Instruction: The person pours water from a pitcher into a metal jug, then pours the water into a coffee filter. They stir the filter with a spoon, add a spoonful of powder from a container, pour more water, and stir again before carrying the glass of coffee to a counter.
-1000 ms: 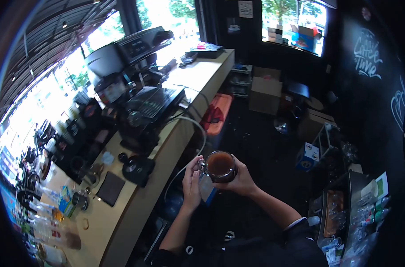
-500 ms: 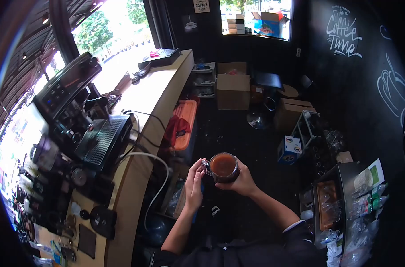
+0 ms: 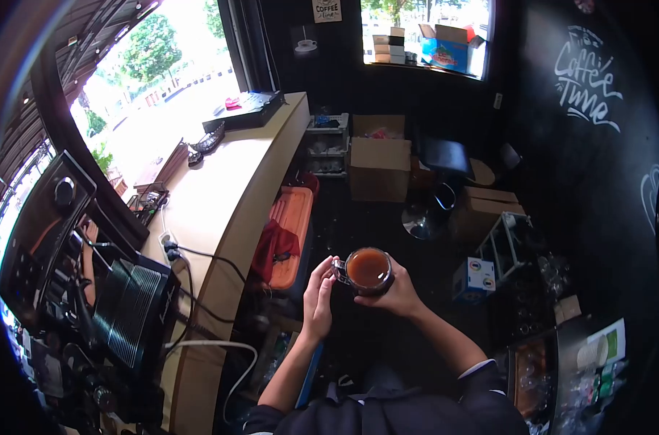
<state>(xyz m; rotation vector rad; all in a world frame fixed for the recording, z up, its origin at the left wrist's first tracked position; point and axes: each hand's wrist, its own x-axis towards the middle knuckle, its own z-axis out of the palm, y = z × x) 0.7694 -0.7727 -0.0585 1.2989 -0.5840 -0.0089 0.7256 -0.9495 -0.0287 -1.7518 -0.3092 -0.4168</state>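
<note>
A clear glass mug [image 3: 368, 269] full of reddish-brown drink is held upright in front of me, above the dark floor. My right hand [image 3: 396, 293] wraps round its right side and lower wall. On the other side, my left hand [image 3: 318, 299] has its fingertips closed at the mug's glass handle [image 3: 339, 270]. The palm-side fingers of the right hand are partly hidden behind the glass.
Along the left runs a wooden counter [image 3: 224, 196] with a coffee machine [image 3: 126, 312] and trailing cables. An orange-lidded bin [image 3: 292, 235] with a red cloth stands beside it. Ahead are cardboard boxes [image 3: 378, 168] and a stool [image 3: 445, 156]; a shelf rack [image 3: 505, 243] is at right.
My view has moved forward, so the coffee machine slides left and down while the boxes and orange-lidded bin shift lower. Both hands keep the same hold on the glass mug.
</note>
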